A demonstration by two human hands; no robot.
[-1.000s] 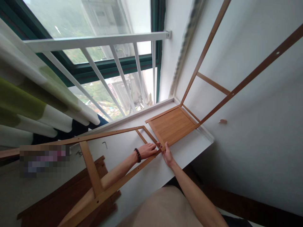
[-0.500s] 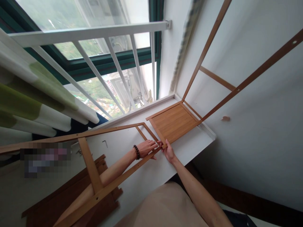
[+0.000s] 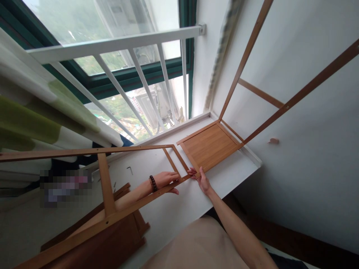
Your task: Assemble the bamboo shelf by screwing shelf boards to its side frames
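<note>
My left hand [image 3: 165, 181], with a beaded bracelet on its wrist, grips the near rail of a loose wooden ladder-like frame [image 3: 110, 198]. Its fingers lie over the rail and the thumb shows below it; my forearm passes through the frame. In my right hand [image 3: 204, 182] is the near left corner of a slatted wooden shelf panel [image 3: 211, 146], thumb on top. The panel's far right end meets an upright wooden frame [image 3: 259, 89] by the wall. Near my right fingers, the loose frame's end is close to the panel's corner; whether they touch, I cannot tell.
Beneath everything is a white ledge [image 3: 171, 209]. More dark wooden panels [image 3: 123, 231] lie on it at the lower left, with a hex key [image 3: 129, 170] and small hardware nearby. A white railing [image 3: 117, 45] and window stand behind, with a curtain [image 3: 53, 119] at left.
My left hand has slid left along the rail, away from the panel corner. The loose frame has shifted and turned slightly. My right hand keeps its hold on the panel; the view has moved a little.
</note>
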